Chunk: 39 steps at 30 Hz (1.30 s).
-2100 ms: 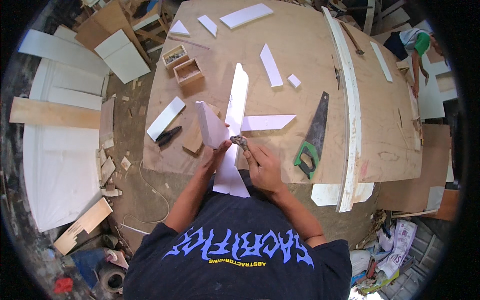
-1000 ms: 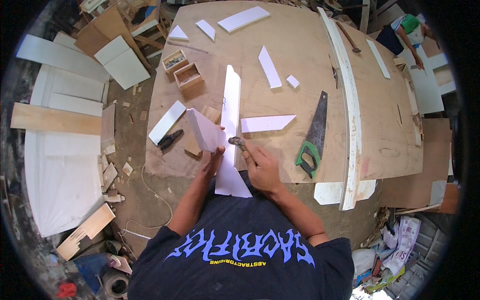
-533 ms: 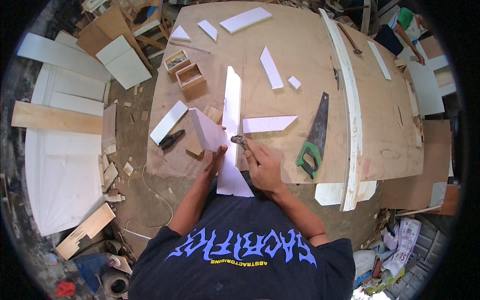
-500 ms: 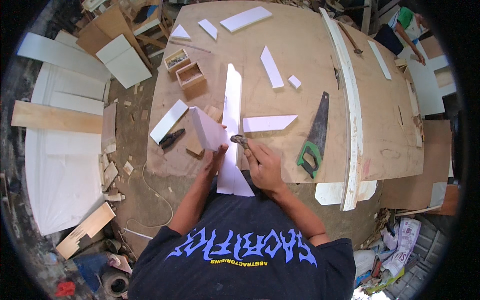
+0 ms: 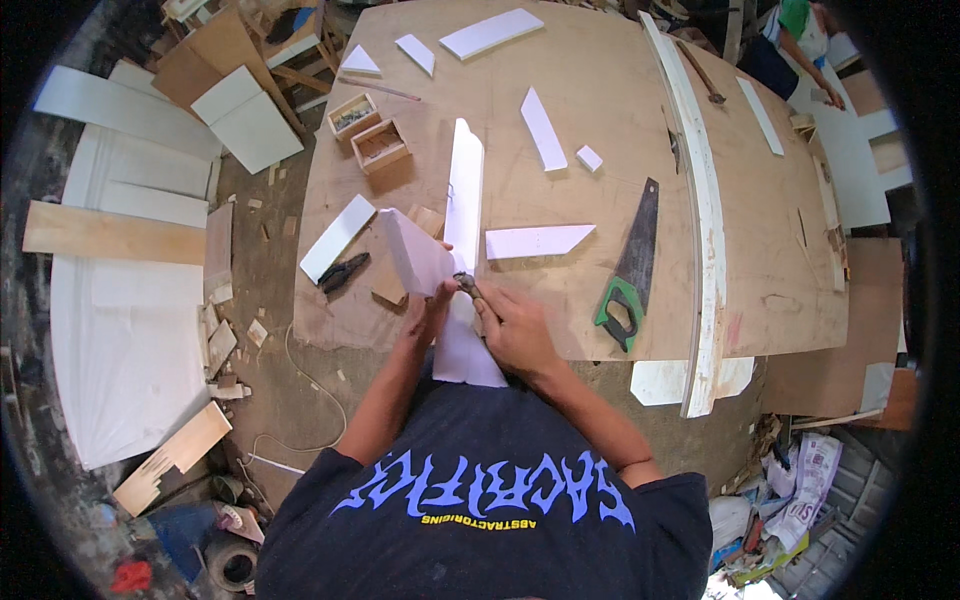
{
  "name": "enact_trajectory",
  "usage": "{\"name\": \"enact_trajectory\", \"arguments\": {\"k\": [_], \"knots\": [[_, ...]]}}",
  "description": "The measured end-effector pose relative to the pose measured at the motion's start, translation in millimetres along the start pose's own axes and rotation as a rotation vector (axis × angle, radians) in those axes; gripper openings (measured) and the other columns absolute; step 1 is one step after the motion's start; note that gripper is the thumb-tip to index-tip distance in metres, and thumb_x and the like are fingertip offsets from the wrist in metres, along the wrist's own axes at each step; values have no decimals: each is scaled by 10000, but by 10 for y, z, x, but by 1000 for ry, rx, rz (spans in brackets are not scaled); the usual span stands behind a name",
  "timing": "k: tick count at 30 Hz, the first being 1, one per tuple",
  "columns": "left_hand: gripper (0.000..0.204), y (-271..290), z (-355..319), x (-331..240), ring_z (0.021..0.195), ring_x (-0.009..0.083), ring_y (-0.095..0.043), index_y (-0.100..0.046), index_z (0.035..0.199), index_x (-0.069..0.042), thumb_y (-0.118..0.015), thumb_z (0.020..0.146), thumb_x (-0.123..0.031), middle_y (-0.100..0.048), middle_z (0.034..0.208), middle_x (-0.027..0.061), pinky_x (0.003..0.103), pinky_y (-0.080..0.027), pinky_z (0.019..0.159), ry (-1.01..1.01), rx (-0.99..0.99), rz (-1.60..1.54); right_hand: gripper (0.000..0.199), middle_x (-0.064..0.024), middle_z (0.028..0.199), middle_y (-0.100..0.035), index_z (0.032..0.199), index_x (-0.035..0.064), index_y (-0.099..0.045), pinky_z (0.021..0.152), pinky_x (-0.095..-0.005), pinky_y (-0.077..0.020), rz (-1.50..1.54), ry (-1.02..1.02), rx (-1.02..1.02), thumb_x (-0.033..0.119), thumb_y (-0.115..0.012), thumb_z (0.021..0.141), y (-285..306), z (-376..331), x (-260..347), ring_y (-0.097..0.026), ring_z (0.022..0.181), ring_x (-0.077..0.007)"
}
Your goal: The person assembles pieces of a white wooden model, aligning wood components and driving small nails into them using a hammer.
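Observation:
My left hand (image 5: 430, 310) grips a short white board (image 5: 414, 252), which stands up on edge against a long white board (image 5: 464, 190). The long board runs from the table toward my body, its near end by my shirt. In my right hand (image 5: 518, 332), fingers closed round the handle, is a hammer (image 5: 466, 284). Its dark head is at the joint between the two boards, close to my left thumb; whether it touches cannot be made out. Wooden blocks (image 5: 390, 288) lie under and beside the short board. Any nail there is too small to see.
On the plywood table (image 5: 600, 290) lie a green-handled saw (image 5: 628, 290), angled white offcuts (image 5: 540, 241), two small wooden boxes (image 5: 381, 147) and black pliers (image 5: 344, 273). A long white strip (image 5: 700, 200) crosses the right side. Another person (image 5: 800, 50) works at far right.
My right hand has moved slightly left with the hammer, bringing its head to the joint beside my left thumb. The boards have shifted only slightly. The other person's arm has moved.

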<state>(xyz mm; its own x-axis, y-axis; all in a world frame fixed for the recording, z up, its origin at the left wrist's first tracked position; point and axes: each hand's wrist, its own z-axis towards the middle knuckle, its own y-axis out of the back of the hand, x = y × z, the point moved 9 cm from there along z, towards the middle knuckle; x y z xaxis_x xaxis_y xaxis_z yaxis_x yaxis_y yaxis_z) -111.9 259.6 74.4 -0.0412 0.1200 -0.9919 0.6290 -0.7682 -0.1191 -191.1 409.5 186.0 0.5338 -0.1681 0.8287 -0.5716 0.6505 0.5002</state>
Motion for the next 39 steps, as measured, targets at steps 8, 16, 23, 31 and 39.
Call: {"name": "enact_trajectory", "arguments": {"k": [8, 16, 23, 31, 39], "knots": [[931, 74, 28, 136, 1276, 230, -490, -464, 1469, -61, -707, 877, -737, -514, 1362, 89, 410, -407, 1107, 8, 20, -10, 345, -228, 960, -711, 1332, 49, -686, 771, -498, -546, 21, -55, 10, 146, -640, 1003, -5, -9, -48, -681, 861, -419], [978, 126, 17, -92, 1244, 237, -525, -447, 1468, -87, -740, 827, -764, -525, 1357, 94, 411, -437, 1079, -56, -41, -231, 283, -10, 808, -602, 1188, 1, -650, 607, -275, -445, 520, -463, -202, 229, -686, 1025, 223, -82, -483, -520, 690, -85], [950, 188, 61, -728, 1360, 381, -541, -415, 1476, -89, -587, 888, -815, -540, 1441, 261, 505, -437, 1134, -130, -123, -562, 311, -39, 848, -670, 1121, 8, -642, 729, -307, -516, 515, -336, -65, 234, -779, 958, -14, -56, -188, -619, 790, -115], [689, 101, 51, -1373, 1426, 537, -452, -402, 1478, -7, -551, 898, -346, -468, 1477, 412, 627, -246, 1261, -212, 9, -730, 267, -51, 1015, -662, 1199, 2, -627, 796, -258, -537, 684, -340, -242, 44, -752, 967, -8, -197, -117, -662, 957, -121], [804, 186, -81, -1351, 1465, 521, -413, -355, 1539, 23, -568, 838, -306, -458, 1498, 401, 602, -235, 1275, -136, 47, -891, 450, -15, 1016, -581, 1324, 62, -496, 623, -230, -508, 935, -468, -593, 92, -770, 969, 159, -332, -265, -600, 763, -102]]}}
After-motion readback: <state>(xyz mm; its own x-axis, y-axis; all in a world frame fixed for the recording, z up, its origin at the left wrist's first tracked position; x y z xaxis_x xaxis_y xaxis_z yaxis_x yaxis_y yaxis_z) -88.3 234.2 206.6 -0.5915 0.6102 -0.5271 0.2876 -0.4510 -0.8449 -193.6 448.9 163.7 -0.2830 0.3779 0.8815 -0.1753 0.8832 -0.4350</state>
